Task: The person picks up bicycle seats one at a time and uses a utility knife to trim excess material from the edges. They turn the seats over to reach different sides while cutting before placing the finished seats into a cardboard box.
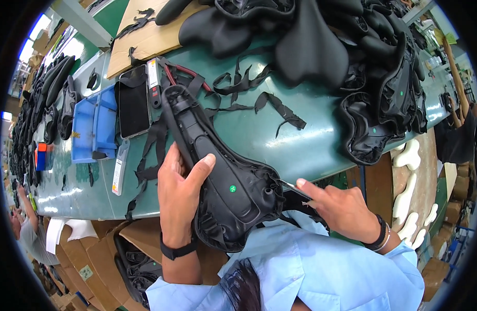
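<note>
A black bicycle saddle (218, 176) is held underside up, its narrow nose pointing away from me and its wide rear near my body. My left hand (179, 181) grips it along the left side, the thumb lying over the underside. A small green round sticker (233, 188) shows on the saddle's base. My right hand (342, 207) is closed around a slim knife (295, 189), with the thumb along it. The metal blade meets the saddle's edge at the right rear; its very tip is hidden there. Much of the handle is covered by my fingers.
Many black saddles (311, 46) are heaped at the table's far right. Black fabric scraps (285, 111) lie across the green table (238, 135). A blue bin (93, 127), a dark tray (135, 106) and blade cases (120, 168) stand left. Cardboard boxes (88, 259) sit below; a co-worker (34, 233) is far left.
</note>
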A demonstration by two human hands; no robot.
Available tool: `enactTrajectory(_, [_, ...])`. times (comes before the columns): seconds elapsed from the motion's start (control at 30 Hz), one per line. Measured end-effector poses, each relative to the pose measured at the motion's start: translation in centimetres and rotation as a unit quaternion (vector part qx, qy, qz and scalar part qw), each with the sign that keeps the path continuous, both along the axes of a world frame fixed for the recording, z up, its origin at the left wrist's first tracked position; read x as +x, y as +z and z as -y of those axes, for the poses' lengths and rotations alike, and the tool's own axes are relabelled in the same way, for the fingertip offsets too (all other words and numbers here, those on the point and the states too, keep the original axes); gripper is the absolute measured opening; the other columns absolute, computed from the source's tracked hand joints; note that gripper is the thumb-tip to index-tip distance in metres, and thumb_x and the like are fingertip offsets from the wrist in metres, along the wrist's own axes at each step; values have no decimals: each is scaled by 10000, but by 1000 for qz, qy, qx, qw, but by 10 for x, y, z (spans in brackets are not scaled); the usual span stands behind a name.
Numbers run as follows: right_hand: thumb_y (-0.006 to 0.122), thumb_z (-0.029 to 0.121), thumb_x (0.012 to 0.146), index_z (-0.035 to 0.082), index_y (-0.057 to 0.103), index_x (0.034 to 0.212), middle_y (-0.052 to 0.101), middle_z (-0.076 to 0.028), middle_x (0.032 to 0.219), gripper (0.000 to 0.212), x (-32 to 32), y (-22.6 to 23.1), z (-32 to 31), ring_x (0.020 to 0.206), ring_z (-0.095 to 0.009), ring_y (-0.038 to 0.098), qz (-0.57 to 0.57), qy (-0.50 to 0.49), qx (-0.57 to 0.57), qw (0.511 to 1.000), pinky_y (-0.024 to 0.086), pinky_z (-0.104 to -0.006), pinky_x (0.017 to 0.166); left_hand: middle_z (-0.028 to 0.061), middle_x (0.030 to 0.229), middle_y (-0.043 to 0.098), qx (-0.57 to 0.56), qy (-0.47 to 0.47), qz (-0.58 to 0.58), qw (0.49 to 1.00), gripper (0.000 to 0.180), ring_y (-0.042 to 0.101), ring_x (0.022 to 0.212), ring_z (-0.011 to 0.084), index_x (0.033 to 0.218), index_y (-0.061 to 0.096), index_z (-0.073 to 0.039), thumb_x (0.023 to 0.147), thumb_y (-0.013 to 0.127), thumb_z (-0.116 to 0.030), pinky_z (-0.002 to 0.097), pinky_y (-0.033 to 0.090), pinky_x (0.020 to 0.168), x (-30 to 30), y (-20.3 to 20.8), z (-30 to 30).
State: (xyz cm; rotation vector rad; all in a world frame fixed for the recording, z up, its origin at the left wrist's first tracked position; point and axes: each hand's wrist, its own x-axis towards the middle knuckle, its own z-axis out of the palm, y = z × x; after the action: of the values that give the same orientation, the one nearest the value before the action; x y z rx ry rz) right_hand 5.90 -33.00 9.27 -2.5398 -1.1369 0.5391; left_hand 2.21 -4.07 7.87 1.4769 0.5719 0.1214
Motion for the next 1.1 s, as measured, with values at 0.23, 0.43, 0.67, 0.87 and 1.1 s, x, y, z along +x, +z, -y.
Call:
enactTrajectory(0.23, [647,-23,818,65,406,1448,650,-114,950,680,22,-20,-69,748,-255,625,43,25,238,970,517,-341,635,105,1095,626,75,28,44,996,409,583,980,153,1224,520,56,883,666,-116,279,453,904,-18,5,20])
enactTrajectory(0.43, [622,66,803,24,514,1273,610,-69,818,484,61,-24,-64,711,-118,578,-179,-266,323,890,483,-283,665,96,1073,580,28,173,48,983,488,551,992,175,1260,486,38,855,717,-107,297,425,925,-42,-42,24])
enactTrajectory(0.67, [655,79,797,26,517,1251,606,-69,829,477,67,-9,-80,711,-152,580,-187,-163,349,904,480,-291,681,95,875,574,466,-147,80,869,366,579,827,246,1011,587,-31,733,794,-148,358,450,807,-2,3,44])
enactTrajectory(0.87, [674,90,850,67,475,1369,665,-163,1027,557,64,-14,-40,848,-357,665,-60,-35,321,944,530,-395,735,78,664,523,416,-237,105,871,233,476,737,258,676,574,-27,810,697,-172,386,354,702,22,-20,50])
enactTrajectory(1.1, [685,101,839,168,501,1410,579,-28,705,604,63,-2,-7,540,-236,572,33,75,77,994,438,-328,464,57,638,497,281,-225,35,932,200,427,700,221,661,566,-21,820,644,-114,351,329,697,25,-13,47])
